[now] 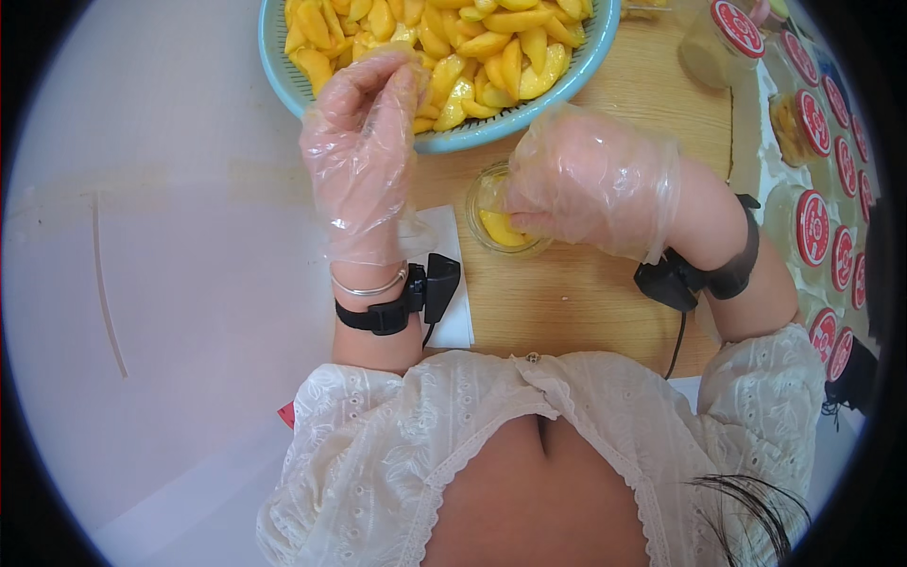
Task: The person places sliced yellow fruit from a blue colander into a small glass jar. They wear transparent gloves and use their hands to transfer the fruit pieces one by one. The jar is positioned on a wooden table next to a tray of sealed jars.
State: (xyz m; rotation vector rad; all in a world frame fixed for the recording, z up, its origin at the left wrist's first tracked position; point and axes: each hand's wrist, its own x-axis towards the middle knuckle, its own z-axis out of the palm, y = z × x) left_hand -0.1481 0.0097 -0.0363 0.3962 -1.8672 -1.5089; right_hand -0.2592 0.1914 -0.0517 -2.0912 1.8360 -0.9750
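Note:
A blue plastic colander (595, 67) full of yellow peach slices (489, 42) stands at the top of the view. My left hand (372, 135), in a clear plastic glove, is over the colander's near left rim, fingers bent together above the slices; whether it pinches a slice is not clear. My right hand (584, 181), gloved likewise, reaches into the mouth of a glass jar (480, 230) just below the colander. Yellow slices (502, 228) lie inside the jar. The right fingertips are partly hidden, so what they hold cannot be told.
Several glass jars with red lids (813, 227) stand along the right side, some in a white foam tray (769, 142). Another lidded jar (716, 49) is at the upper right. White paper (450, 283) lies under my left wrist. A pale wall or surface is on the left.

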